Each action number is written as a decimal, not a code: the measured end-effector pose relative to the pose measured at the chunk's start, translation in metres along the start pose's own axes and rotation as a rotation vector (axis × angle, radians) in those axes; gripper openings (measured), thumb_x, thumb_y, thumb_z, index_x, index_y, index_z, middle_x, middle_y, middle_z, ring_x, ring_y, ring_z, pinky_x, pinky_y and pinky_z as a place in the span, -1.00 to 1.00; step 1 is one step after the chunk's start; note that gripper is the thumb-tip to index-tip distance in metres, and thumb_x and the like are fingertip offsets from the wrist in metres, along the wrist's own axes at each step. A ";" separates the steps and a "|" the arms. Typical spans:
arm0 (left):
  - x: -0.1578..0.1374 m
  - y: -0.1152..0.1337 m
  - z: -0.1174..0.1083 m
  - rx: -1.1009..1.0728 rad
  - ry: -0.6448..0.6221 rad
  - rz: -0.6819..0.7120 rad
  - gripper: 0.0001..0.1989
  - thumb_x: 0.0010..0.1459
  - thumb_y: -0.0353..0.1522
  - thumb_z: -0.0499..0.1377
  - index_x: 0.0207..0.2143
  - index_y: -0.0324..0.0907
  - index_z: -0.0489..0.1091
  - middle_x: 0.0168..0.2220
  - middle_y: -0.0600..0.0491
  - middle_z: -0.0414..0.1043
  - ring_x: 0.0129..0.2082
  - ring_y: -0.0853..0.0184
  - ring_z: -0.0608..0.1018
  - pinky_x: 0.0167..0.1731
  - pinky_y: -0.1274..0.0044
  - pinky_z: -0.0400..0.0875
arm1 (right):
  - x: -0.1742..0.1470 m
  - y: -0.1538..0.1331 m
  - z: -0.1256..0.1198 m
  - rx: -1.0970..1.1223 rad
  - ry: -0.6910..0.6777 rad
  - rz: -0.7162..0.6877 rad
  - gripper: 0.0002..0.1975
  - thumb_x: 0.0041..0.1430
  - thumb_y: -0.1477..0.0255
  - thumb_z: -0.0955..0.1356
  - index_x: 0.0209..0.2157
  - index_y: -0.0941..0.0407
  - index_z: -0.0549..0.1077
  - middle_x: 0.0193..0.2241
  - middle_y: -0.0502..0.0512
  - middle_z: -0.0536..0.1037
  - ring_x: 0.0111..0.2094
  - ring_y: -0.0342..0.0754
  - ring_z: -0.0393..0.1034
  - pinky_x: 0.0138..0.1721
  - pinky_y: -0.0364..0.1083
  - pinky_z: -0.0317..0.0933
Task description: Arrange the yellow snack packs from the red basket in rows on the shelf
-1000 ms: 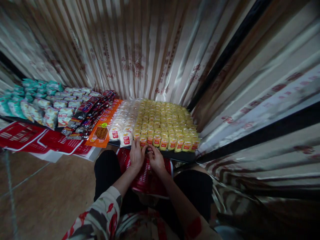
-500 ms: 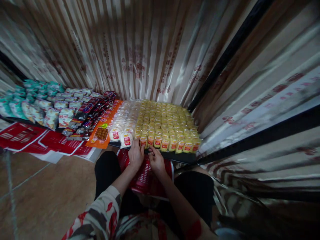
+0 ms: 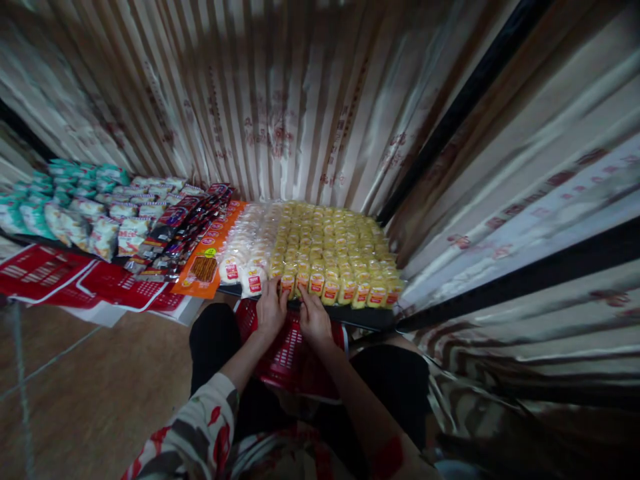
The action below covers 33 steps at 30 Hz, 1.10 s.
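Rows of small yellow snack packets (image 3: 335,250) with red-and-white labels fill the right part of a dark shelf. At the left end of their front row, my left hand (image 3: 271,312) curls its fingers against a front packet (image 3: 287,285). From the other side, my right hand (image 3: 315,320) has its fingertips on the same spot, the index finger reaching up along the packets. Both hands are closed about this packet's edges, and their fingertips are partly hidden. Just left of my left hand lie white snack packets (image 3: 255,280) in clear wrap.
Further left are an orange bag (image 3: 200,270), dark shiny packets (image 3: 173,227), white packets (image 3: 133,235) and teal packets (image 3: 37,217). A red perforated basket (image 3: 287,353) sits between my knees. Striped curtains (image 3: 300,100) hang behind, and a black bar (image 3: 465,113) slants at right.
My right hand has shifted slightly, its fingers now straighter and higher against the front packets. My left hand stays at nearly the same place.
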<state>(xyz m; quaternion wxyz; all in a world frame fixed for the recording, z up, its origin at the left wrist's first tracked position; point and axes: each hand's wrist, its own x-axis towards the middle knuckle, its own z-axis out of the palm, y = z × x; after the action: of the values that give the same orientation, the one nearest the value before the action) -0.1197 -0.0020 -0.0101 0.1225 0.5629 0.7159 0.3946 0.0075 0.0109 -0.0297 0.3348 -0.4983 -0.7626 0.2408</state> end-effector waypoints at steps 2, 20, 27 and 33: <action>0.000 0.000 0.001 -0.027 0.017 -0.019 -0.69 0.18 -0.37 0.03 -0.01 -0.18 0.20 -0.17 -0.04 0.32 -0.16 0.30 0.44 -0.18 0.49 0.38 | -0.001 0.004 0.001 -0.014 0.002 0.005 -0.47 0.14 0.51 0.10 0.17 0.08 0.20 -0.26 0.17 0.42 -0.22 -0.02 0.35 -0.12 -0.03 0.28; -0.001 0.012 0.006 0.134 0.019 -0.139 -0.72 0.21 -0.35 0.01 -0.03 -0.18 0.24 -0.06 -0.08 0.31 -0.14 0.27 0.46 -0.26 0.50 0.40 | -0.004 0.020 0.005 0.014 0.016 -0.052 -0.47 0.17 0.52 0.12 0.19 0.08 0.15 -0.27 0.13 0.42 -0.25 -0.07 0.37 -0.18 -0.09 0.31; 0.000 0.012 0.008 0.131 0.037 -0.115 -0.71 0.20 -0.36 0.04 -0.03 -0.23 0.25 -0.12 -0.09 0.35 -0.12 0.27 0.46 -0.22 0.52 0.39 | -0.008 0.017 0.002 -0.046 -0.069 -0.155 -0.46 0.19 0.55 0.11 0.22 0.05 0.09 -0.22 0.15 0.37 -0.17 -0.07 0.29 -0.08 -0.07 0.26; -0.001 0.007 0.008 0.121 0.030 -0.092 -0.71 0.21 -0.36 0.01 -0.02 -0.21 0.26 -0.11 -0.10 0.35 -0.18 0.26 0.48 -0.25 0.48 0.41 | -0.008 0.009 0.000 -0.209 -0.122 -0.163 -0.38 0.11 0.66 0.12 0.20 0.02 0.13 -0.21 0.15 0.36 -0.18 -0.06 0.25 -0.08 -0.08 0.25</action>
<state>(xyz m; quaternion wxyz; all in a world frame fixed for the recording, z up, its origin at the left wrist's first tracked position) -0.1090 0.0009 -0.0107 0.0956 0.5295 0.7653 0.3532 0.0152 0.0068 -0.0376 0.2527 -0.4513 -0.8405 0.1616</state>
